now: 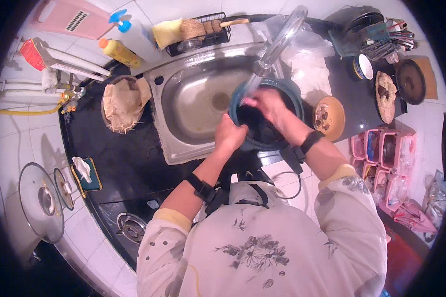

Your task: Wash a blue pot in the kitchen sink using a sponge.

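Note:
A blue-green pot (pixel 301 99) with a dark interior stands at the right end of the steel sink (pixel 193 92), partly over its edge. My left hand (pixel 230 134) grips the pot's near-left rim, thumb on top. Inside the pot's opening is my right hand (pixel 270 104), blurred, with its fingers bent towards the left wall; whether it holds anything is hidden. The faucet (pixel 282 41) hangs over the pot, and a stream of water seems to fall beside my right fingers. What lies at the pot's bottom is too dark to tell.
Right of the pot is an orange bowl (pixel 336 113) with brown bits inside. A paper-lined bowl (pixel 122 104) stands left of the sink. Behind it are a yellow bottle (pixel 119 52), a spray bottle (pixel 139 41) and a wire basket (pixel 208 33) with a brush. A gas burner (pixel 132 227) lies near-left.

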